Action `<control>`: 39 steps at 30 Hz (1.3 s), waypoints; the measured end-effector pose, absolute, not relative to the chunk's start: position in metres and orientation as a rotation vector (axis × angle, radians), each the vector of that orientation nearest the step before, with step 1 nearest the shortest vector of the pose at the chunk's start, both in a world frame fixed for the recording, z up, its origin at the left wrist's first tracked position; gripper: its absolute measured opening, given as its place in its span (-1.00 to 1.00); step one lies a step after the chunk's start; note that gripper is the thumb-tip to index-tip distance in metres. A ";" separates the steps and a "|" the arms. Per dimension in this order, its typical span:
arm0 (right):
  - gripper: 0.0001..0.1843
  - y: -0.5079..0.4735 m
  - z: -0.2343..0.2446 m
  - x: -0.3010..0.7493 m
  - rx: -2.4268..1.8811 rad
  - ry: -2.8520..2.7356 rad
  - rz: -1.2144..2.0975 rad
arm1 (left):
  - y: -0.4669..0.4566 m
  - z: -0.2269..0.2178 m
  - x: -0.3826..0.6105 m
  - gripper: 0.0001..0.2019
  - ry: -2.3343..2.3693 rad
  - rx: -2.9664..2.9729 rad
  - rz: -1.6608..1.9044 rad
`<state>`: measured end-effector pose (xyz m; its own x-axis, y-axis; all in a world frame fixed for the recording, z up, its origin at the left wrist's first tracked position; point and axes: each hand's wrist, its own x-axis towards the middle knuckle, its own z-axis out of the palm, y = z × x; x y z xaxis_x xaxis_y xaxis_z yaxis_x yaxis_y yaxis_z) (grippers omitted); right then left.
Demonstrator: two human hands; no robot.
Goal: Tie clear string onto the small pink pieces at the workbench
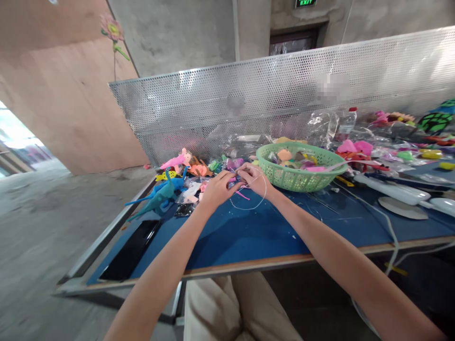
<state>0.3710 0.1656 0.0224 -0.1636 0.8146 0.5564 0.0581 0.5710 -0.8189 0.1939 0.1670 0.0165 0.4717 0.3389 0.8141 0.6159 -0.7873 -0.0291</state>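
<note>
OK, left to right. A black phone [130, 248] is laid flat at 8 o'clock from the hands, near the edge of the blue table [249, 234]. Blue dinosaur toys [159, 194] are piled at 9 o'clock, and a pink toy figure [176, 161] is set behind them at 10.

The left hand [216, 187] is kept with fingers curled tight, tips brought against the right hand's. Whether anything is gripped by it cannot be told. A small pink piece [242, 194] is seen on the table just below where the hands meet. The right hand [254, 180] is closed to a pinch on a thin white cord [254, 204], which is dropped in a slack loop towards 6 o'clock.

A green basket [298, 180], filled with mixed coloured pieces, is placed just beside the right hand at 3 o'clock. A clear bottle [346, 124] is stood at 2 o'clock against the perforated screen [213, 104]. A white device [391, 192] is laid further out, past the basket.

Progress, as a judgement only: early to middle. The cord is picked up, but nothing is seen pulled tight or tied. The basket is well stocked, so plenty appears to be left.

Writing: "EXIT" is read on a green sign [305, 3] at 12 o'clock, top edge. No brand is legible on the bottle.
</note>
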 end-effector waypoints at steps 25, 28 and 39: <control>-0.54 0.163 0.027 0.369 -0.636 -1.484 1.303 | 0.158 0.021 0.194 -0.77 -1.110 -2.402 -1.615; -0.52 0.162 0.027 0.368 -0.652 -1.473 1.316 | 0.156 0.024 0.193 -0.72 -1.214 -2.350 -1.594; -0.70 0.159 0.030 0.366 -0.696 -1.597 1.146 | 0.157 0.028 0.192 -0.72 -1.216 -2.246 -1.564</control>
